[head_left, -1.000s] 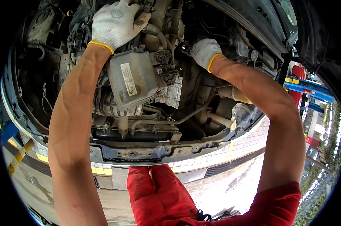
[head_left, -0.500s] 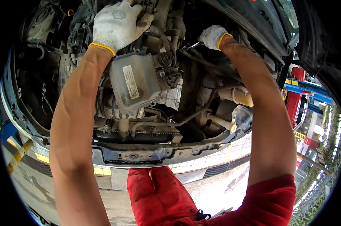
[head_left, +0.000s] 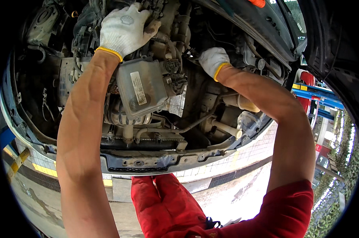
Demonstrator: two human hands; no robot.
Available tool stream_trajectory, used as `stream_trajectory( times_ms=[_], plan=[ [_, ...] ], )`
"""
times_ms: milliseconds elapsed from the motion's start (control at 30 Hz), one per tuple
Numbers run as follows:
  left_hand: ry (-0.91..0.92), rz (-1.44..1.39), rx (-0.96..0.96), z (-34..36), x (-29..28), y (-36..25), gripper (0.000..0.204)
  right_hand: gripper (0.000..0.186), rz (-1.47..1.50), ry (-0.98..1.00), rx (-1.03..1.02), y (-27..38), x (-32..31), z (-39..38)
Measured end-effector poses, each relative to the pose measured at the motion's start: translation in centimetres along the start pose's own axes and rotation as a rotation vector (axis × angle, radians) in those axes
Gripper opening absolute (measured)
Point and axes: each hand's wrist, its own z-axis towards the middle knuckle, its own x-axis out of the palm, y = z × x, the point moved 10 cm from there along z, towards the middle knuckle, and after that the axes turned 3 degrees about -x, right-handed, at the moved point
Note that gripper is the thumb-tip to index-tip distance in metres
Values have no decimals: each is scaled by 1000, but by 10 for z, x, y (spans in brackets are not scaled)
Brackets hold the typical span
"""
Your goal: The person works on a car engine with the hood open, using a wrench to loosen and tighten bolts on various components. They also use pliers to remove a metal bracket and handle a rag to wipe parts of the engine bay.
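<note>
I look up at the underside of a raised car's engine bay. My left hand (head_left: 124,29), in a white knit glove with a yellow cuff, is clasped over a dirty engine part (head_left: 163,37) near the top, thumb hooked around it. Just below its wrist sits a grey metal box with a white label (head_left: 142,89). My right hand (head_left: 213,59), gloved the same way, reaches into the dark gap to the right of that box. Its fingertips are hidden among hoses and parts.
A grimy front crossmember (head_left: 155,160) runs across below the engine, with pipes (head_left: 227,129) and a radiator edge above it. Red trousers (head_left: 167,206) and a tiled floor with a drain grate (head_left: 235,176) lie beneath. A blue lift (head_left: 310,97) stands at right.
My right hand rose toward the upper right half a second ago, then dropped back down and left into the gap. My left hand has stayed on the same engine part.
</note>
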Motion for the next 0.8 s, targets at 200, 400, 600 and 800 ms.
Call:
stream_trajectory(
  times_ms=[200, 400, 600, 800],
  plan=[
    [-35, -48, -50, -5, -14, 9, 36, 34, -15, -392, -157, -49, -19, -8],
    [-101, -93, -5, -6, -17, 3, 31, 46, 2, -208, -160, -61, 18, 25],
    [-81, -40, -43, -9, -16, 8, 32, 23, -105, -555, 5, -25, -29, -18],
    [-30, -39, -47, -2, -13, 0, 31, 18, 94, -109, -13, 12, -18, -2]
  ],
)
